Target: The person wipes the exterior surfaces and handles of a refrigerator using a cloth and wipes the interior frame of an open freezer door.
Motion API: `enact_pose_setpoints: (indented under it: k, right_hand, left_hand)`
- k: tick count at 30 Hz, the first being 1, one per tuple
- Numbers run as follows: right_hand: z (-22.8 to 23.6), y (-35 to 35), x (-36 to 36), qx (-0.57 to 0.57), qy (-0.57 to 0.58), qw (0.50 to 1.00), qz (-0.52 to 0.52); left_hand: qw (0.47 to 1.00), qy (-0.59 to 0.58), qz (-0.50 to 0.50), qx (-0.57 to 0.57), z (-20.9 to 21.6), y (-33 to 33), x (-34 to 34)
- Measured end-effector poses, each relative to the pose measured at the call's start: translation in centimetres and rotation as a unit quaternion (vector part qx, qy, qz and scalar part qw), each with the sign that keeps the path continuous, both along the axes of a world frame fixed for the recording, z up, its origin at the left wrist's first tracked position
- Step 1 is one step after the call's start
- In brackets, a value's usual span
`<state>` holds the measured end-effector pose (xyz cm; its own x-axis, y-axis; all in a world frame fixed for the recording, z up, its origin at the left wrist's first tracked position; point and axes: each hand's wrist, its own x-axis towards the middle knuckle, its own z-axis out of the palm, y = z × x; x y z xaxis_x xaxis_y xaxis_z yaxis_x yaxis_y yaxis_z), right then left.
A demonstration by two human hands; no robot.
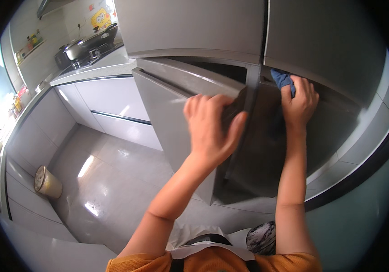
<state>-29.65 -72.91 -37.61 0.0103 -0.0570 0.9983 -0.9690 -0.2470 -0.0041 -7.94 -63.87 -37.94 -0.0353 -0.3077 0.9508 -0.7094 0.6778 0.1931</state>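
A grey refrigerator stands before me with its lower left door [158, 109] swung partly outward. My left hand [210, 127] is at that door's upper edge; its fingers bend over the edge and the thumb stands apart near the door's free side. The fingertips are partly hidden. My right hand [299, 102] is closed around a blue cloth [282, 79], pressing it to the top edge of the lower right door [262, 131]. That door looks closed, and dark smudges or shadows show on it.
Wide upper doors [190, 27] hang above my hands. To the left, a counter [113, 61] carries a stove with a lidded pan [83, 47]. White cabinets [113, 97] line the wall. A bin [48, 182] stands on the shiny tiled floor [113, 181]. White wall tiles [353, 140] lie at right.
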Motion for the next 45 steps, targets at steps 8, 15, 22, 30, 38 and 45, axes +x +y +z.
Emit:
enact_pose_setpoints:
  k: [8, 15, 22, 30, 38, 45]
  right_hand:
    - [0.1, 0.8, -0.4, 0.037, 0.003, 0.999, 0.032]
    - [-0.1, 0.6, -0.6, 0.055, -0.001, 0.998, 0.009]
    - [0.5, 1.4, -1.4, 0.056, 0.017, 0.998, -0.009]
    - [0.7, 1.4, -1.2, 0.064, 0.031, 0.997, 0.017]
    - [0.6, 1.3, -0.9, 0.111, -0.016, 0.993, 0.048]
    - [0.2, 0.5, -1.9, 0.057, 0.005, 0.997, 0.058]
  left_hand:
    - [0.985, 0.147, -0.076, -0.044, -1.6, 8.2, 16.8]
    - [0.908, 0.390, -0.139, 0.059, -1.9, 11.0, 30.3]
    - [0.892, 0.447, -0.059, 0.018, -1.1, 9.2, 34.7]
    - [0.881, 0.460, -0.112, 0.003, -1.2, 7.5, 35.8]
    - [0.867, 0.488, -0.096, -0.032, -1.1, 6.9, 36.2]
    - [0.880, 0.462, -0.106, -0.029, -1.1, 6.8, 34.8]
